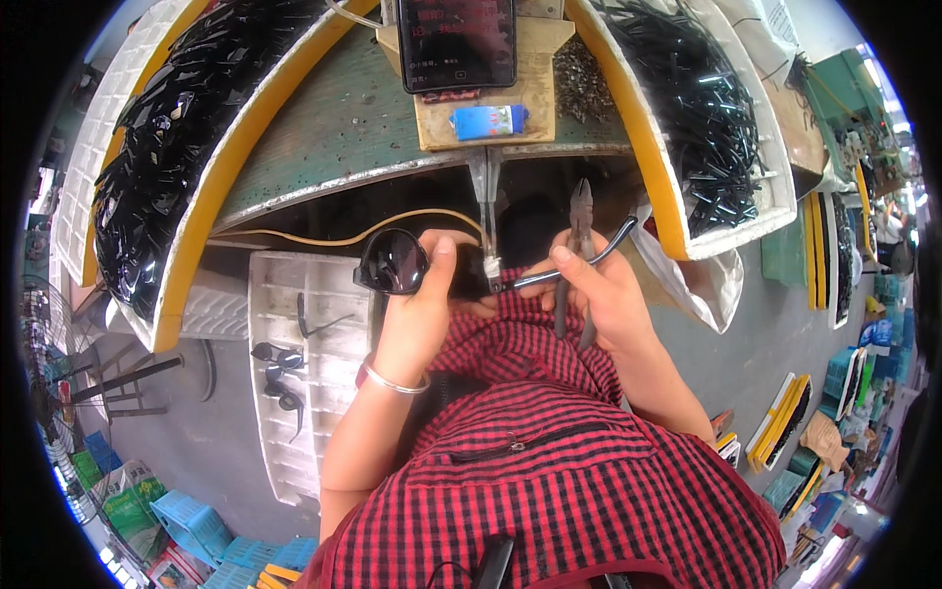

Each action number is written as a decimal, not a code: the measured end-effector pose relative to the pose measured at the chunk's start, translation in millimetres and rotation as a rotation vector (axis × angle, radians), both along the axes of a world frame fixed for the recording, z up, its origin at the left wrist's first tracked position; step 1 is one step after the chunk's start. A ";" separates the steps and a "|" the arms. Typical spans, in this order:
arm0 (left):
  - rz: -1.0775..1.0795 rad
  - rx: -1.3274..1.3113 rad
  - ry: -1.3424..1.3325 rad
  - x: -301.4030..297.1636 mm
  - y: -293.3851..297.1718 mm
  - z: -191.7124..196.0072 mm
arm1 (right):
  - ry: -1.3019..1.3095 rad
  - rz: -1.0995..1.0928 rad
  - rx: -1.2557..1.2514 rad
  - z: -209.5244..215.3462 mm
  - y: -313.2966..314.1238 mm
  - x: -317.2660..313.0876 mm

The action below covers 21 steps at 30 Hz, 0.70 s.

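Note:
My left hand [426,299] is closed round a black sunglasses front [393,261], its dark lens showing to the left of the thumb. My right hand [613,299] grips a pair of cutting pliers [581,208], jaws pointing up and handles running down through the palm. Between the thumb and fingers of that same hand is a black temple arm [618,239], slanting down to the left. Its lower end reaches the sunglasses' near side, beside a narrow metal bracket [487,201]. Whether the two parts are joined there, I cannot tell.
A white tray [182,285] of black sunglasses fronts stands at the left, and another [770,187] of temple arms at the right. On the bench [294,147] are a phone [457,44] and a blue packet [489,122]. A foam tray [324,393] below holds several glasses.

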<state>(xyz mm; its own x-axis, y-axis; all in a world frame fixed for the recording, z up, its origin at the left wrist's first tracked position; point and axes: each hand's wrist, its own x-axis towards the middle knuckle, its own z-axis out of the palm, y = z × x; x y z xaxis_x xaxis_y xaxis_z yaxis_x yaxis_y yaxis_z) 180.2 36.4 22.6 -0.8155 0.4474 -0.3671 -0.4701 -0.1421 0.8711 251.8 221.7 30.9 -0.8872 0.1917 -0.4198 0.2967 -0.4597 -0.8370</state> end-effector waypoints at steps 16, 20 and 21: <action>-0.015 -0.025 0.010 -1.9 -0.7 1.2 | -0.006 0.006 -0.004 -1.8 0.8 1.6; -0.005 -0.019 0.017 -1.8 -0.2 -0.9 | -0.016 0.002 -0.015 -2.8 1.7 1.9; -0.016 -0.016 0.014 -1.7 -0.8 -2.2 | -0.022 0.013 -0.003 -3.9 2.3 2.4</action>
<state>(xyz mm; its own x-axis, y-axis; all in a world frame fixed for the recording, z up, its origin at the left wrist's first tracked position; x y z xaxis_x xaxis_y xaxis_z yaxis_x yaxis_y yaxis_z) 178.5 35.6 20.5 -0.8131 0.4551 -0.3629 -0.4602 -0.1209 0.8796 254.2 224.0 27.0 -0.8802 0.1795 -0.4394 0.3205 -0.4580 -0.8292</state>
